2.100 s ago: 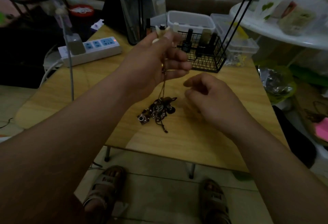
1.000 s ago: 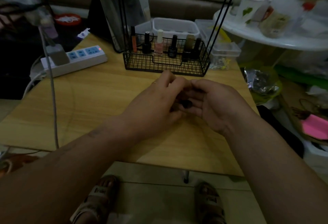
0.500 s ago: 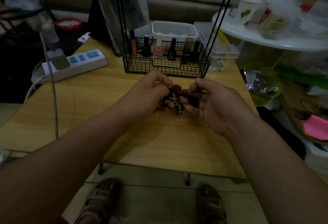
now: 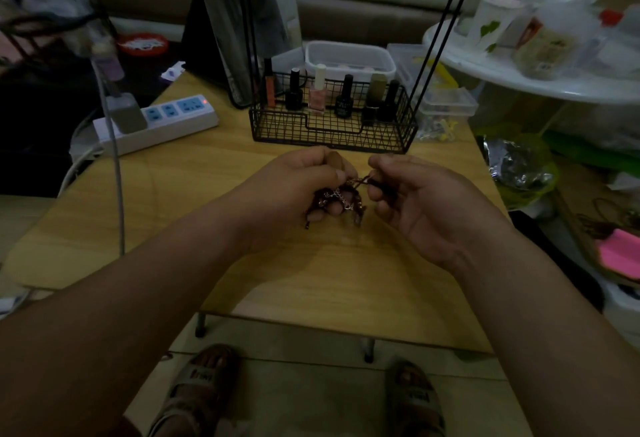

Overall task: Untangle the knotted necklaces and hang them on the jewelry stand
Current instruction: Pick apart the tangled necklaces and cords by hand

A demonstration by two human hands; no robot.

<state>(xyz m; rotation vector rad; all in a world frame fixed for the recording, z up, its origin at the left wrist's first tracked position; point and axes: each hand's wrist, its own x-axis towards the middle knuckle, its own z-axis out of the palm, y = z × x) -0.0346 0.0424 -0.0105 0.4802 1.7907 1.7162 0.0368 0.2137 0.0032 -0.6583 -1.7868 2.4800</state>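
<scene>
- Although the light is dim, the pale wooden table shows a smooth grain, and both forearms reach over its near edge.
- The white plastic power strip lies at the far left, with a grey plug in it and a small red lamp lit.
- The black wire basket, rectangular, stands just behind the hands.
- The letters on the strap of the sandal are too blurred to read.
- The left hand curls its fingers around the knotted necklaces, over the middle of the table.
- The right hand pinches one dark cord of the knot between thumb and forefinger.
- Compared with half a second ago, the knot of dark cords, brown beads and thin silver chain sits more in the left fingers, and a short strand is stretched toward the right hand.
- The nail polish bottles stand upright in the basket; their labels are too small to read.
</scene>
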